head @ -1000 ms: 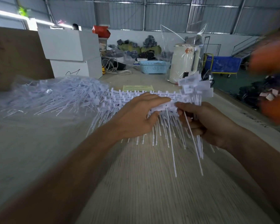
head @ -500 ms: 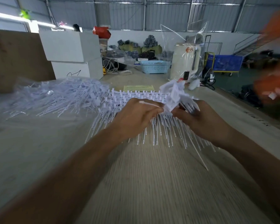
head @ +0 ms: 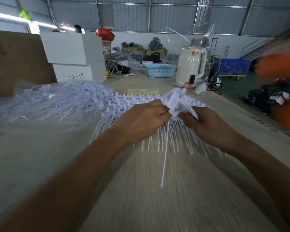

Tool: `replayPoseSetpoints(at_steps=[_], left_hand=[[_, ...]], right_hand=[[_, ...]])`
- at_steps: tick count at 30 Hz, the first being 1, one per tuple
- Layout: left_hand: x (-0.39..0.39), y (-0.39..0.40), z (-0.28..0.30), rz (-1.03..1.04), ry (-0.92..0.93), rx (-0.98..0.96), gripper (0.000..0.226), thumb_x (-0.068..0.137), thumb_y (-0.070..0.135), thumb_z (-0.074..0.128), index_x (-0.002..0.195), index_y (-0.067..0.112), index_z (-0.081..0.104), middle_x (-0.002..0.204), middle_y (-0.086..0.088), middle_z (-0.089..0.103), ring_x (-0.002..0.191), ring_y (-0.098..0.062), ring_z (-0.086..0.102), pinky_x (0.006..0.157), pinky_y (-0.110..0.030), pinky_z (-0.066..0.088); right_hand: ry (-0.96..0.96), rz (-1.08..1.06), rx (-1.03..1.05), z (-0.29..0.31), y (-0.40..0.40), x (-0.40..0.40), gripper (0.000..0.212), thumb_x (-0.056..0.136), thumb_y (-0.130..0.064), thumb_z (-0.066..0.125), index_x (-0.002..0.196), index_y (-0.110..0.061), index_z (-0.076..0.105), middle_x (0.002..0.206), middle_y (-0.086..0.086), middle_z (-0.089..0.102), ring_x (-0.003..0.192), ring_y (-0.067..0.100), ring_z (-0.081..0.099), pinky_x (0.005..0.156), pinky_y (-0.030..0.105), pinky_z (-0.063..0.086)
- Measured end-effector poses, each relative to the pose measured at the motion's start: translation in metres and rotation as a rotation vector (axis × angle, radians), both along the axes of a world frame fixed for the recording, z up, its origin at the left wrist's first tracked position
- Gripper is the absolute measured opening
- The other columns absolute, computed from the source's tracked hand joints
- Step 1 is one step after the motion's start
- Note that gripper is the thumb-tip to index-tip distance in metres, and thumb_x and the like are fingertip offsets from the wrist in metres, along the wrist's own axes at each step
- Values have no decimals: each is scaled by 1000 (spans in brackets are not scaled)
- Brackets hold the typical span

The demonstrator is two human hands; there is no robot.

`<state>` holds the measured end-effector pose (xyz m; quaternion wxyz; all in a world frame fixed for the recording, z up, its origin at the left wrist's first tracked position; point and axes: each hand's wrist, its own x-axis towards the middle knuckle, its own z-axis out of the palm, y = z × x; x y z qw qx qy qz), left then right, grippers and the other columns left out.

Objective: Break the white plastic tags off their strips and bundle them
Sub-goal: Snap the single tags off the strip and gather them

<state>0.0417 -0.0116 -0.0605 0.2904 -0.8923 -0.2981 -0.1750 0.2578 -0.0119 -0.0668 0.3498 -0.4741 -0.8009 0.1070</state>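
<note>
White plastic tag strips [head: 132,102] lie stacked across the table's middle, their thin tails fanning toward me. My left hand [head: 141,121] lies over the strips and pinches a tag at its fingertips; one long tail [head: 164,161] hangs down from that spot. My right hand [head: 206,124] grips a bundle of loose tags [head: 176,102], whose flat heads stick up above the fingers. The two hands meet at the bundle. Parts of the strips are hidden under both hands.
A heap of loose tags in clear plastic [head: 57,101] covers the table's left. Behind stand white boxes [head: 72,54], a blue basket [head: 159,70], a bagged cream kettle [head: 191,64] and a yellow paper [head: 142,92]. The table edge runs along the right.
My right hand turned the bundle from hanging tails-down to heads-up and brought it against my left fingertips. One long tail now hangs between the hands.
</note>
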Motion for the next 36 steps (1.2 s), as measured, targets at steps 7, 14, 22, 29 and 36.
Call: replayPoseSetpoints(at_steps=[7,14,22,29,36], left_hand=[[5,1,0,-22,-41,-42,37,86,-8,58,120,5,67,110,-12,70,105,-32,62,74,-46,57],[4,13,-8,13,-428,-288,24,103,20,54,96,6,72,81,-8,68,77,-26,62,74,-39,46],[6,16,-6,34,-778,-479,33,87,7,68,55,17,68,42,10,54,41,4,47,48,-7,30],[-26,28,-3,102,-988,-433,7,89,16,73,92,12,78,78,7,71,65,8,59,66,-11,47],[8,17,-13,-96,-727,-113,27,83,8,73,109,6,74,94,-8,72,73,-2,48,71,-25,46]], right_hand=[[20,34,-74,3,0,7,42,101,-36,51,63,-19,50,55,-5,47,47,6,37,48,19,29],[390,125,-215,-5,-5,-10,45,102,-36,52,61,-18,51,46,-11,41,39,1,32,43,14,27],[35,177,164,-2,-5,-6,27,102,-5,53,75,-10,55,62,-3,48,57,17,45,59,32,35],[396,186,-36,-1,-8,-17,37,107,-21,43,71,-24,46,54,-11,43,45,1,36,48,15,32],[638,89,-298,0,-10,-17,32,108,-34,40,83,-16,50,63,8,62,52,19,56,48,29,47]])
